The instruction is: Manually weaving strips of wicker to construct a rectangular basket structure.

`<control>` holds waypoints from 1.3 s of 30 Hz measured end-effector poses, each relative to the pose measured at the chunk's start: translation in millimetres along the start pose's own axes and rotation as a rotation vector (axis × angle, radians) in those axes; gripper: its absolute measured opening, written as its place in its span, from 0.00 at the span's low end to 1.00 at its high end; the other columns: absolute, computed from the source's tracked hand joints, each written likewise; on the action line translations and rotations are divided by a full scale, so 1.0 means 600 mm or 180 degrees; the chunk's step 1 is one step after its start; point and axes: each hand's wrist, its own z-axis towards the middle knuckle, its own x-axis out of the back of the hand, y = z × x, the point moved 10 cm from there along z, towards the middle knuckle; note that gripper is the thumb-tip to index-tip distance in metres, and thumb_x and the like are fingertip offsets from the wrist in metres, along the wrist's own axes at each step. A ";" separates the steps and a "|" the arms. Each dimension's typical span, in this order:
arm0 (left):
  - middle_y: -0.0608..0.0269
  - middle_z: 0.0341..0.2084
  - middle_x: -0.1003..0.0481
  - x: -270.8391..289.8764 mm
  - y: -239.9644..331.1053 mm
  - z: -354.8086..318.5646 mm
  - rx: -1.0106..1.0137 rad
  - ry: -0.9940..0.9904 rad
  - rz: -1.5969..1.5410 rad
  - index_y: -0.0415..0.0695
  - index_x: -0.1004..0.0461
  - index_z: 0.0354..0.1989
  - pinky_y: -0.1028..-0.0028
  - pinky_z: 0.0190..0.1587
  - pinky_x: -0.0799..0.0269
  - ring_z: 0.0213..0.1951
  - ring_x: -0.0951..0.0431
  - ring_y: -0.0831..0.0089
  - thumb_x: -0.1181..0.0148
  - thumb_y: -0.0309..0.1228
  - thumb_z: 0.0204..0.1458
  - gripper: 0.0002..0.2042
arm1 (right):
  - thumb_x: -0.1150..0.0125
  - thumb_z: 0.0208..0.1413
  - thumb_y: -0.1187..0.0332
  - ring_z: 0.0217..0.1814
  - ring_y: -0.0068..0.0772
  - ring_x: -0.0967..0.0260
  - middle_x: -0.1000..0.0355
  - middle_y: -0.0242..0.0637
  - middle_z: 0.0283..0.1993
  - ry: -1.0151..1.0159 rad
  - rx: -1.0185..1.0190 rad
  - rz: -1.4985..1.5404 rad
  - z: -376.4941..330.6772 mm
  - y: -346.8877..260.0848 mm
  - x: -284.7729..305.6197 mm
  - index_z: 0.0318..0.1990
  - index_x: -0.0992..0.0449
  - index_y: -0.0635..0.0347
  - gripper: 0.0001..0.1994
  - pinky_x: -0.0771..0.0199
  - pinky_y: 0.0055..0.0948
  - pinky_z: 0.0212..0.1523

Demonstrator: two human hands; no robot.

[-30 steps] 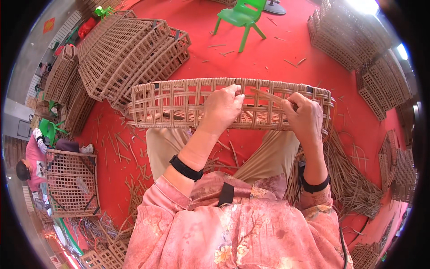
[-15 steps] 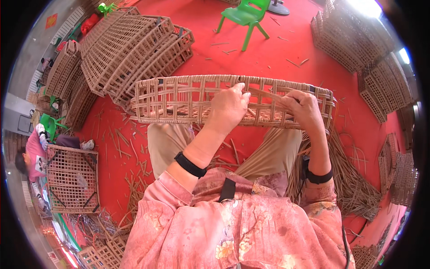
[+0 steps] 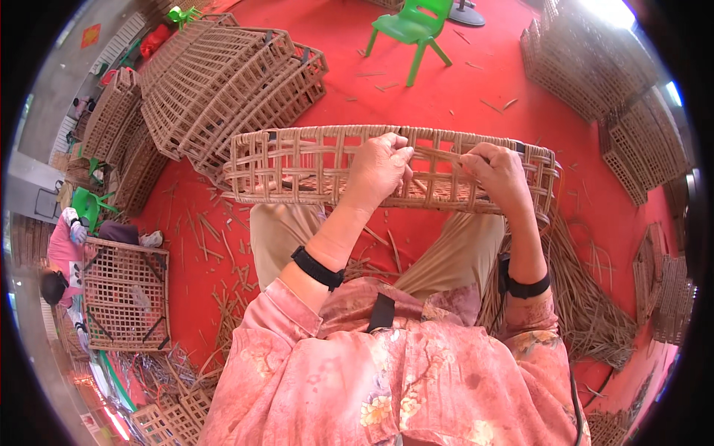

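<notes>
A long, shallow rattan basket [image 3: 297, 195] with an open lattice side stands across my knees, its wrapped rim at the far side. My left hand [image 3: 378, 169] is closed at the middle of that side, fingers bent against the lattice just below the rim; the fingertips are partly hidden. To its right, my right hand [image 3: 497, 172] pinches a flat rattan strip [image 3: 439, 154], which runs leftward toward my left hand along the upper lattice.
Stacked woven baskets [image 3: 216, 82] stand at the far left, more baskets [image 3: 587, 67] at the far right. A green chair [image 3: 410, 31] is ahead. Long rattan strands [image 3: 580, 290] lie by my right side; scraps litter the red floor. A co-worker [image 3: 63, 256] sits left with a basket.
Both hands stay at the same part of the basket. My right hand has shifted slightly left along the strip. The co-worker at the left has moved head and arm.
</notes>
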 end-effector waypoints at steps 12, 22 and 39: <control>0.58 0.25 0.22 0.115 0.023 -0.027 -0.0840 0.1488 0.1280 0.42 0.20 0.32 0.68 0.35 0.27 0.30 0.21 0.68 0.38 0.32 0.52 0.07 | 0.38 0.54 0.59 0.36 0.45 0.23 0.22 0.44 0.29 -0.0082 -0.0253 -0.0108 0.010 -0.052 -0.035 0.35 0.16 0.61 0.14 0.26 0.37 0.40; 0.58 0.29 0.24 0.106 0.052 -0.040 -0.1379 0.1636 0.1577 0.43 0.21 0.32 0.64 0.35 0.25 0.31 0.21 0.61 0.34 0.28 0.48 0.04 | 0.38 0.53 0.59 0.31 0.43 0.24 0.24 0.46 0.25 -0.0257 -0.0151 0.0037 0.037 -0.036 -0.049 0.36 0.16 0.63 0.15 0.26 0.36 0.37; 0.50 0.32 0.21 0.113 0.008 -0.037 -0.0896 0.1425 0.1887 0.40 0.27 0.41 0.67 0.36 0.24 0.35 0.19 0.61 0.40 0.23 0.54 0.07 | 0.38 0.54 0.57 0.34 0.46 0.23 0.23 0.45 0.26 -0.0348 -0.0196 -0.0197 0.050 -0.054 -0.090 0.36 0.16 0.60 0.15 0.27 0.38 0.39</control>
